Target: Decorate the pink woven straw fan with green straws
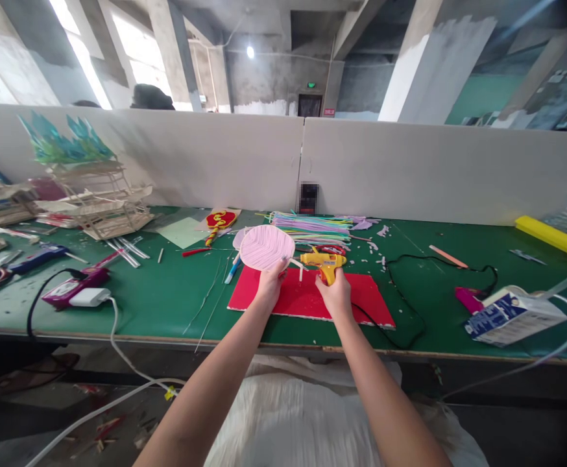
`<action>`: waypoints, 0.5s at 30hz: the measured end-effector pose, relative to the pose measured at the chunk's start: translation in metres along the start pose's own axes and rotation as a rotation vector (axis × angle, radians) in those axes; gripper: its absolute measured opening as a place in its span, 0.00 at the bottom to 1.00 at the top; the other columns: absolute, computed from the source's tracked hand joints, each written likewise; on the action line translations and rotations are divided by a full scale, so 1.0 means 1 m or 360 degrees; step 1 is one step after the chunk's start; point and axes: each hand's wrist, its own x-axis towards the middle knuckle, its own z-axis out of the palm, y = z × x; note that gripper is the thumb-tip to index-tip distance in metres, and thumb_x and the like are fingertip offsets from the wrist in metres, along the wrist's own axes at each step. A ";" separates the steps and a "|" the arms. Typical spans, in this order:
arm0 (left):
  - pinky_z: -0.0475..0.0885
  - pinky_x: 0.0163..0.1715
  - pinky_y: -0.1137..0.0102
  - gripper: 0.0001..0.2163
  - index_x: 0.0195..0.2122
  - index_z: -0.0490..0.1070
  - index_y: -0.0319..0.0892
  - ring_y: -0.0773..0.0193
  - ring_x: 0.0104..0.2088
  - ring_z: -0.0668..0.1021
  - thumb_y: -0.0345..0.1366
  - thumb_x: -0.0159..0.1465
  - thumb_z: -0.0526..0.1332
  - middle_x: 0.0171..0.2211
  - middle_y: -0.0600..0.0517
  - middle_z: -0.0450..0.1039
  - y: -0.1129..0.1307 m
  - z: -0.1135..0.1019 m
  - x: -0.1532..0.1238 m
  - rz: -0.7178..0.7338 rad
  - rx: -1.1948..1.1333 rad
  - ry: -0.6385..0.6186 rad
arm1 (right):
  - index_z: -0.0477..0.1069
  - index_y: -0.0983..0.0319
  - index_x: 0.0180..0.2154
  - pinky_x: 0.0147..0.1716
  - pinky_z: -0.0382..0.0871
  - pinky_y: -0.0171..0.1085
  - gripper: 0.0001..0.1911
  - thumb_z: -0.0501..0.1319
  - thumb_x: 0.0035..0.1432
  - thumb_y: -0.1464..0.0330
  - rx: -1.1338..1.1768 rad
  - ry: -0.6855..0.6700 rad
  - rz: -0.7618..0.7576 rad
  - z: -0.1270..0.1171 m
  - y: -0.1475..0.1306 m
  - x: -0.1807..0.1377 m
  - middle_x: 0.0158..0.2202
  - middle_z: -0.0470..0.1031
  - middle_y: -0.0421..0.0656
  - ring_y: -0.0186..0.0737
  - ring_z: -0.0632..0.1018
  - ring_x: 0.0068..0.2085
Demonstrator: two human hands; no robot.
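My left hand [271,282] is closed on a round pink fan [266,247] with a ribbed surface, raised above the table. A short pale strip sticks out beside it, towards the glue gun's nozzle. In my right hand [336,292] is a yellow hot glue gun [323,259], its nozzle pointing left at the fan's lower right edge. Whether the nozzle touches the fan I cannot tell. Under both hands lies a red board [313,295] with a pale edge. Behind them rests a pile of pastel strips [310,227].
A red and yellow fan [220,220] lies at the back. Left are a pink power strip [76,285], a white plug [90,297] and stick-built tiered models [101,201]. On the right stand a milk carton [514,316], a black cable and a yellow bar [556,239]. A white partition [215,155] closes the back.
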 end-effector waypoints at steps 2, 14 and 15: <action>0.61 0.25 0.77 0.26 0.47 0.69 0.49 0.73 0.27 0.70 0.38 0.44 0.69 0.40 0.52 0.73 0.000 0.001 0.000 0.0013 0.0012 0.0006 | 0.65 0.62 0.36 0.29 0.67 0.39 0.17 0.59 0.45 0.60 0.0003 -0.0007 -0.0001 0.000 0.000 0.000 0.29 0.73 0.46 0.45 0.74 0.30; 0.60 0.24 0.76 0.28 0.48 0.68 0.48 0.72 0.27 0.70 0.42 0.44 0.69 0.42 0.52 0.73 0.002 0.002 -0.002 0.0035 0.0098 0.0001 | 0.65 0.62 0.36 0.27 0.66 0.38 0.17 0.59 0.45 0.59 -0.0008 0.0001 -0.0017 -0.001 0.000 -0.001 0.28 0.72 0.45 0.44 0.74 0.29; 0.60 0.24 0.76 0.28 0.48 0.68 0.48 0.72 0.28 0.71 0.42 0.44 0.69 0.42 0.51 0.73 0.002 0.002 -0.002 0.0034 0.0103 0.0001 | 0.65 0.62 0.36 0.27 0.66 0.38 0.17 0.59 0.45 0.59 -0.0007 0.0000 -0.0015 -0.001 0.000 -0.001 0.28 0.72 0.45 0.44 0.74 0.29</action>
